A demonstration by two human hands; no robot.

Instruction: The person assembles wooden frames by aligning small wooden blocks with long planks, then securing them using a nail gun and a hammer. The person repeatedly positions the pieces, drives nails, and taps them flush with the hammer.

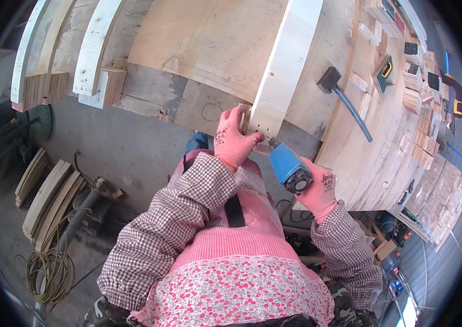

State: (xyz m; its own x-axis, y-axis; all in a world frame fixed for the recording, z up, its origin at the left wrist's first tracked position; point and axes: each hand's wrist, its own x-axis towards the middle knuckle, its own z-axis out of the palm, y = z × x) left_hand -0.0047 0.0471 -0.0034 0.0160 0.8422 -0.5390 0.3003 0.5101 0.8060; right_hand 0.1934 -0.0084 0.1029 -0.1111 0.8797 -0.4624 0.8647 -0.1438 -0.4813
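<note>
Pink work gloves bearing dark printing cover both hands. My left hand (pixel 234 137) grips a small wooden block (pixel 245 118) at the near end of a long pale wooden board (pixel 288 61). Its thumb lies against the board's end, beside several small holes or fastener marks. In my right hand (pixel 320 189) is a blue pneumatic nail gun (pixel 289 165), its nose pointing at the board's end from the right. Whether the nose touches the wood, I cannot tell. The glove and the tool body hide the handle and trigger.
A hammer (pixel 343 98) lies on the plywood bench (pixel 378 163) at right, near a green-and-yellow tool (pixel 384 73). Stacked wooden blocks (pixel 413 88) line its far side. Curved boards (pixel 92 53) stand upper left. On the floor are curved wood pieces (pixel 47 200) and a coiled hose (pixel 49 274).
</note>
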